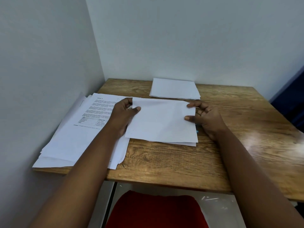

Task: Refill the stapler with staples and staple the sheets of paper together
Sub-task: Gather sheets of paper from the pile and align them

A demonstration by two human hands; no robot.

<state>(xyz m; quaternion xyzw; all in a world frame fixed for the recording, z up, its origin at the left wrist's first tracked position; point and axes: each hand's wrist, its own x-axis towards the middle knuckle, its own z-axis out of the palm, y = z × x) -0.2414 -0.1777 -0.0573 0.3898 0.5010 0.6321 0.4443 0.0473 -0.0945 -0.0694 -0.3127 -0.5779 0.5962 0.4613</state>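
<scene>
1. Head view: both hands hold a small set of blank sheets (162, 120) by its side edges, over the middle of the wooden table (164, 160).
2. Left hand (122, 115): thumb on top, fingers curled round the left edge, pinching it.
3. Right hand (204, 116): thumb and fingertips pinch the right edge.
4. Loose printed pile (79, 132) lies at the left, against the wall; a neat blank stack (175, 88) sits at the far edge (well apart from the hands).
5. Stapler: cannot tell where it is.
</scene>
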